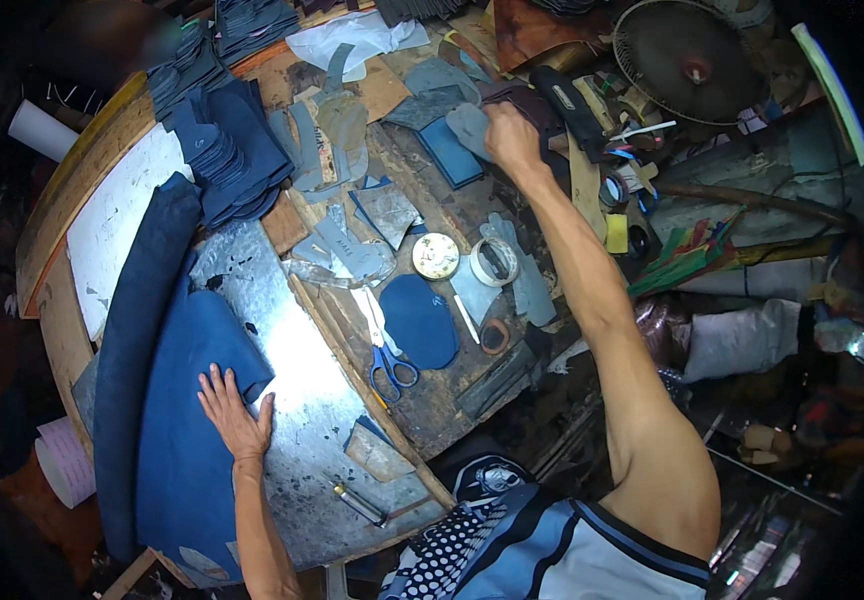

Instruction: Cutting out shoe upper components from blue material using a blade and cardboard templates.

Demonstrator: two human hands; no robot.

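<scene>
Pressing hand: left hand [235,415], fingers spread apart and flat, pins the large dark-blue leather sheet [187,420] on the shiny metal plate [302,380], seemingly to stop it sliding.
Beyond plate: blue-handled scissors [392,368] and blue oval leather cutout [419,320] lie on the wooden desk [432,400], within reach.
Far from plate: right hand [508,138], grip closed on a grey leather piece [470,128].

Left hand [235,415] flat on blue leather sheet [177,420], right hand [510,140] reaching grey cut pieces [467,125], scissors [390,365] between.
</scene>
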